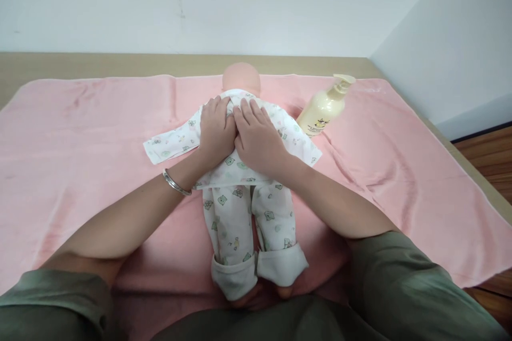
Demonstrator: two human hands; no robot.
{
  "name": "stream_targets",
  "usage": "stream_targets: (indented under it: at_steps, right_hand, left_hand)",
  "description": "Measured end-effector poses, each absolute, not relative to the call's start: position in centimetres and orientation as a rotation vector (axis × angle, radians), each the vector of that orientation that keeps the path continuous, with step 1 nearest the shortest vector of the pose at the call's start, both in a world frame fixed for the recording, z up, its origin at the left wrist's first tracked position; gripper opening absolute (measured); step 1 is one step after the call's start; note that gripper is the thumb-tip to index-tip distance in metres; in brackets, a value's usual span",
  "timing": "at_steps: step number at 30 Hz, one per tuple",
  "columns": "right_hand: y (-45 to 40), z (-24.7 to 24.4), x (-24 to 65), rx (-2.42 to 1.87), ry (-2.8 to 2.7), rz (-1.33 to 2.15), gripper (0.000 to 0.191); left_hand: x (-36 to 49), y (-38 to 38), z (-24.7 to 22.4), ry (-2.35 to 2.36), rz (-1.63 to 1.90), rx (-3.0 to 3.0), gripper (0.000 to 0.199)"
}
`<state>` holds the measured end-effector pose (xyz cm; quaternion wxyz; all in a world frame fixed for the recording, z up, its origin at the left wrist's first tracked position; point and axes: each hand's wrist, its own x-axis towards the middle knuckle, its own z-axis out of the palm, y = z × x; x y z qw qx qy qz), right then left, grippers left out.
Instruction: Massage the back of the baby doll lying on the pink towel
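A baby doll (241,78) lies on a pink blanket (100,128), its head toward the wall and its face not visible. It wears a white printed top (232,173) and matching pants (234,224) with turned-up cuffs. My left hand (217,130) rests flat on the upper part of the top, fingers pointing to the head. Beside it, my right hand (258,136) lies flat on the top as well, fingers spread a little; the two hands touch near the thumbs. Neither hand grips anything.
A pale yellow pump bottle (323,109) leans at a tilt right of the doll, near its sleeve. The wooden table edge (120,61) shows behind the blanket, against a white wall (240,5). Brown wooden furniture (488,154) stands at the right.
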<state>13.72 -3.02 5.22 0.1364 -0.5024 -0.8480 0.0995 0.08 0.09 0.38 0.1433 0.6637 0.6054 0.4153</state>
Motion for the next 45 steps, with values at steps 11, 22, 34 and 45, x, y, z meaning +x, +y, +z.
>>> stream_targets:
  at_steps: [11, 22, 34, 45]
  right_hand:
    - [0.4, 4.7, 15.4, -1.645, -2.294, 0.246, 0.065]
    - [2.4, 4.5, 16.2, -1.581, -2.26, 0.341, 0.06]
    - [-1.5, 5.7, 14.9, -1.605, -2.385, 0.156, 0.057]
    - [-2.1, 5.6, 14.7, -1.618, -2.399, -0.01, 0.057]
  left_hand:
    - [0.1, -0.5, 0.2, 1.752, 1.233, 1.98, 0.054]
    - [0.4, -1.5, 0.3, 1.701, 1.212, 2.051, 0.068]
    - [-0.4, -0.2, 2.2, 1.843, 1.042, 2.044, 0.042]
    - [-0.4, -0.4, 1.7, 1.779, 1.079, 1.963, 0.04]
